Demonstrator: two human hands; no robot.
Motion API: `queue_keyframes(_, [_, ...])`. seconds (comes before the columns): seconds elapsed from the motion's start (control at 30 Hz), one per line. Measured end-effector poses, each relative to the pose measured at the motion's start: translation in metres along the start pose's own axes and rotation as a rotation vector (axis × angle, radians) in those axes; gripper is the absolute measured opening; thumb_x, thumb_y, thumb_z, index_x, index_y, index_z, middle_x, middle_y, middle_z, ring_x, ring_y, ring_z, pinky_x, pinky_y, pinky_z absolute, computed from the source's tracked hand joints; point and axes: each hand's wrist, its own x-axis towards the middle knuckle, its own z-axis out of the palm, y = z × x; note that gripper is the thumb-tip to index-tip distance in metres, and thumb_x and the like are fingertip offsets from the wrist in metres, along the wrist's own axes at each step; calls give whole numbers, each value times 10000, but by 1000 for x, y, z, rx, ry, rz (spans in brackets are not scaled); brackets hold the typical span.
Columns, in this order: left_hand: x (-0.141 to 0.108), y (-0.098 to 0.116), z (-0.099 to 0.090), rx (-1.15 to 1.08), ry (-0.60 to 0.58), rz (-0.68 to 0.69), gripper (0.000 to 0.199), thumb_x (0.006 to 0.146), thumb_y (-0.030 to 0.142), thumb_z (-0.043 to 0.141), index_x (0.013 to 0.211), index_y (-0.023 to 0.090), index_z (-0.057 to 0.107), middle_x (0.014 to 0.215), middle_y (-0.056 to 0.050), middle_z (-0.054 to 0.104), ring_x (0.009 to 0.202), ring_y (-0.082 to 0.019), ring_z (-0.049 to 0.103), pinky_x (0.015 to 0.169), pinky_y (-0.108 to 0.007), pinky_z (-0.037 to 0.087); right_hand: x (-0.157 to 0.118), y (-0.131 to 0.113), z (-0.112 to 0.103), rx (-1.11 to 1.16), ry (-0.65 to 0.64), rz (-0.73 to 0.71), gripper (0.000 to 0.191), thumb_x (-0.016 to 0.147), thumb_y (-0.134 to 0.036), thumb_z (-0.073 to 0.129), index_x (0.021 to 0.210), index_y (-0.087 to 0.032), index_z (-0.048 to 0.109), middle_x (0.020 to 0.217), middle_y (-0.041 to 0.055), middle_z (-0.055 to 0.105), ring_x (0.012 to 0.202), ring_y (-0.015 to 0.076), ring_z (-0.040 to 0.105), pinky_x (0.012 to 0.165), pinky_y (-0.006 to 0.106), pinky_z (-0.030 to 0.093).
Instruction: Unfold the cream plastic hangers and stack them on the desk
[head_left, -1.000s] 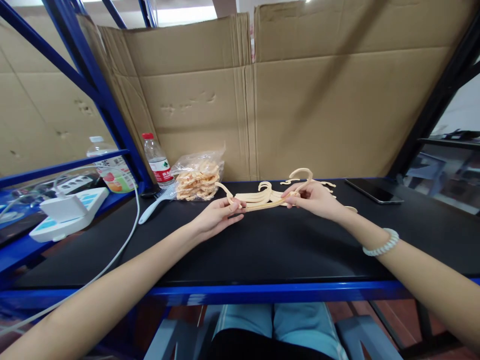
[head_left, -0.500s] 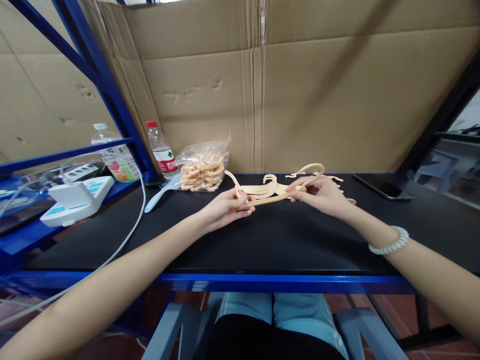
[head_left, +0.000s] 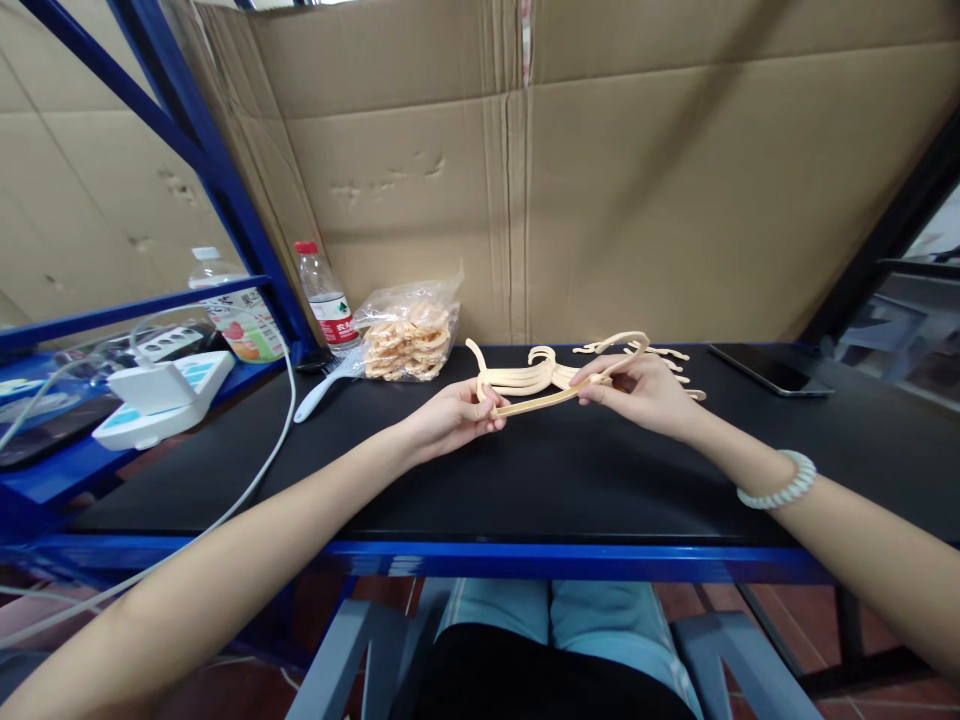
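Note:
A thin cream-coloured plastic strip [head_left: 541, 402] with curved ends spans between my hands above the black table. My left hand [head_left: 456, 418] pinches its left end, near an upright curved piece. My right hand [head_left: 637, 392] grips the right end, where a loop arches over the fingers. Just behind the strip lies a stack of cream hangers [head_left: 517, 380] with their hooks at the top. More cream pieces [head_left: 667, 352] lie behind my right hand, which partly hides them.
A clear bag of cream pieces [head_left: 411, 340], a red-capped bottle [head_left: 330, 305] and a light blue brush [head_left: 319, 392] stand or lie at the back left. A power strip [head_left: 169, 405] and cable are further left. A phone [head_left: 769, 370] lies at the right.
The curved left end of the held strip has turned and shifted slightly right. Both hands keep their hold and have barely moved.

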Motion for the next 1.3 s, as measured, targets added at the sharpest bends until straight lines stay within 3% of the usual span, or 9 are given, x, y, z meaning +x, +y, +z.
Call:
queue_keyframes(0.2, [2,-6,-3,49,35,80,276,642,141,782,686,129,510,731,-34,604,589,-96,562,555,-208,423,-4,1,4,-25,26,-9,243,790,-421,630,722,-200,705,719,51,670,684,200,620,608,310,493])
queue_keyframes(0.4, [4,-9,-1,12,177,187,286,635,47,740,681,135,472,691,-4,598,550,-69,552,511,-155,417,-7,4,13,-17,84,9,285,815,-420,615,680,-181,693,889,73,695,663,187,606,556,298,469])
queue_keyframes(0.67, [7,-7,1,-64,375,73,152,763,21,635,721,125,534,801,-51,642,749,-119,653,750,-231,549,3,10,15,211,161,121,400,781,-552,632,851,-161,583,736,71,650,624,170,605,558,284,486])
queue_keyframes(0.73, [3,-5,5,38,291,-61,100,764,80,662,805,115,577,872,-96,663,706,-135,655,690,-246,554,7,18,11,307,156,180,440,751,-582,647,868,-177,523,681,53,635,593,160,593,558,284,484])
queue_keyframes(0.8, [-4,-4,11,274,95,-131,133,758,154,681,855,117,599,867,-115,671,605,-143,632,577,-253,530,10,27,8,348,152,229,456,718,-591,668,841,-189,490,674,43,622,596,157,587,572,287,488])
queue_keyframes(0.87, [-12,-4,20,568,-58,0,117,760,207,675,840,140,623,813,-98,665,576,-153,606,548,-261,497,11,33,6,305,133,273,433,695,-566,688,790,-187,500,680,36,600,611,155,578,580,286,488])
queue_keyframes(0.97, [-21,-5,29,935,-82,363,101,743,169,668,841,195,676,873,-92,655,834,-219,613,807,-317,477,9,37,8,216,60,353,354,686,-483,706,737,-177,534,710,33,582,623,149,563,595,286,494])
queue_keyframes(1.03, [-21,-5,29,1105,-96,502,183,753,139,641,911,218,688,1009,-105,643,1024,-262,559,955,-352,394,7,36,12,197,31,389,278,702,-396,699,762,-177,539,714,23,581,637,149,569,614,285,498])
queue_keyframes(1.3, [-8,-12,6,1459,-74,609,218,810,121,547,981,209,648,1087,-103,606,1000,-251,569,891,-348,431,3,40,16,-11,-8,500,282,719,-146,646,923,-188,456,691,-7,645,667,166,620,614,250,448])
